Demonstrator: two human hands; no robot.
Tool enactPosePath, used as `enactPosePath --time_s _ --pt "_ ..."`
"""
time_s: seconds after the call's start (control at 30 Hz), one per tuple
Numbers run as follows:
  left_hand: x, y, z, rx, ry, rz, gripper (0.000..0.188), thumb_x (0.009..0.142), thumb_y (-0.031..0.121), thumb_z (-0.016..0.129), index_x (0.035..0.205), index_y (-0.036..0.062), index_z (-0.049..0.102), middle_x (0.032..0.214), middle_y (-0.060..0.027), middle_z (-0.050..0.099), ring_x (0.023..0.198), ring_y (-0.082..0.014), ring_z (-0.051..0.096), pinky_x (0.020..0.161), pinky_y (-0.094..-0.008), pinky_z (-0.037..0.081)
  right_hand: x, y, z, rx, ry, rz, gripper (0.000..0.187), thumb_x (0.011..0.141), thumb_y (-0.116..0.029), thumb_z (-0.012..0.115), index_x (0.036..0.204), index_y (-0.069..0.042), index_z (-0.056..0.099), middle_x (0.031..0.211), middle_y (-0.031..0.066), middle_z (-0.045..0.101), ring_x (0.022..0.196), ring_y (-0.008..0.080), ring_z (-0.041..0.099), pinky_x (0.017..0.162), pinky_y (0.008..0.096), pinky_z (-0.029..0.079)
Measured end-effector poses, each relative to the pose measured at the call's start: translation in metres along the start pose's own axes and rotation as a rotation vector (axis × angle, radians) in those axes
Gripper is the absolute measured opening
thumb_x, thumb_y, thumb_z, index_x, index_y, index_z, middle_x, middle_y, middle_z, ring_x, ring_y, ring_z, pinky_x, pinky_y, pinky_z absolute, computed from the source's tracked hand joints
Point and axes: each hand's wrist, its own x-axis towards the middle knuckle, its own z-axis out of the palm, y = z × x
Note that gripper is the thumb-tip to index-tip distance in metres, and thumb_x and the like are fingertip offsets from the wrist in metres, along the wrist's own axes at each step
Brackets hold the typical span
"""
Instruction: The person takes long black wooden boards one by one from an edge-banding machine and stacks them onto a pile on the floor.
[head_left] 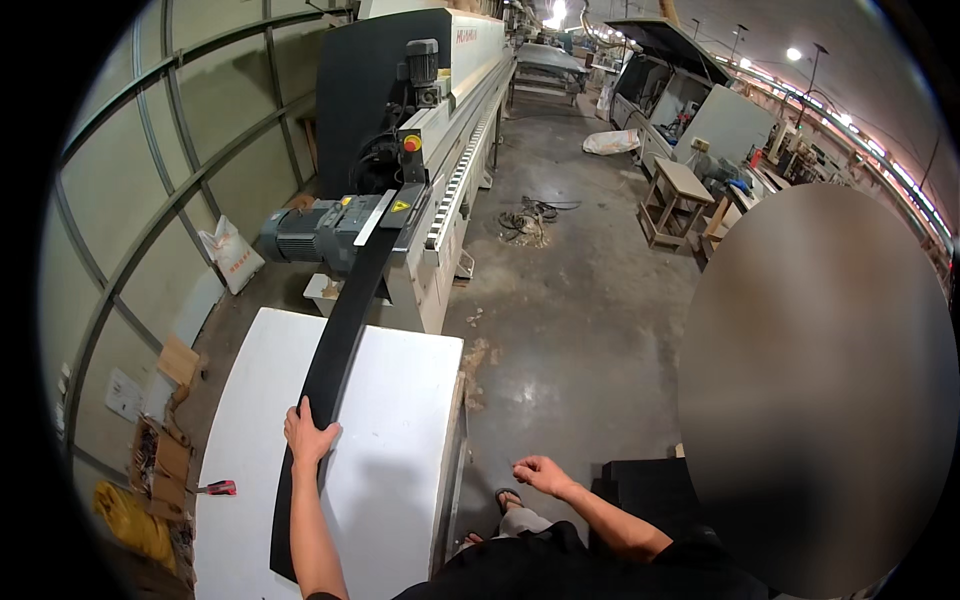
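Black and long, the board [342, 350] lies lengthwise over the white-topped table [405, 400], its near end on that top and its far end reaching the edge of the large machine [470, 80]. The left hand [308, 432] rests across the board's nearer half, its grip clasping the width, with the thumb at the right edge and the fingers at the left. The right hand [541, 474] hangs above the floor [560, 370], to the right of the table and apart from the board; its fingers curl inward, though from this angle I cannot tell whether that grip is closed. A red-handled tool [220, 488] lies by the table's left edge. Beside the board's far end sit a grey motor [300, 236] and a red button [412, 143].
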Motion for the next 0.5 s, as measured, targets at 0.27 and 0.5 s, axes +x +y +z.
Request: enactPosePath --time_s 0.27,0.5 --pt "0.039 0.013 0.011 0.032 -0.032 0.02 0.093 0.061 0.036 0.073 0.139 0.0076 0.031 0.131 -0.0267 0.036 0.119 -0.0417 0.038 0.102 -0.0473 0.032 0.007 -0.014 -0.023 0.065 0.155 -0.029 0.024 0.088 -0.019 0.057 0.098 0.003 0.062 0.082 0.0046 0.064 0.076 0.0108 0.059 0.071 0.0253 0.048" --pt "0.048 0.023 0.013 0.041 -0.051 -0.01 0.093 0.061 0.037 0.072 0.139 0.0085 0.031 0.13 -0.0247 0.036 0.119 -0.0405 0.038 0.102 -0.0468 0.032 -0.003 -0.009 -0.025 0.114 0.163 -0.013 0.024 0.088 -0.019 0.057 0.098 0.003 0.061 0.083 0.0045 0.064 0.075 0.0105 0.059 0.071 0.0254 0.048"
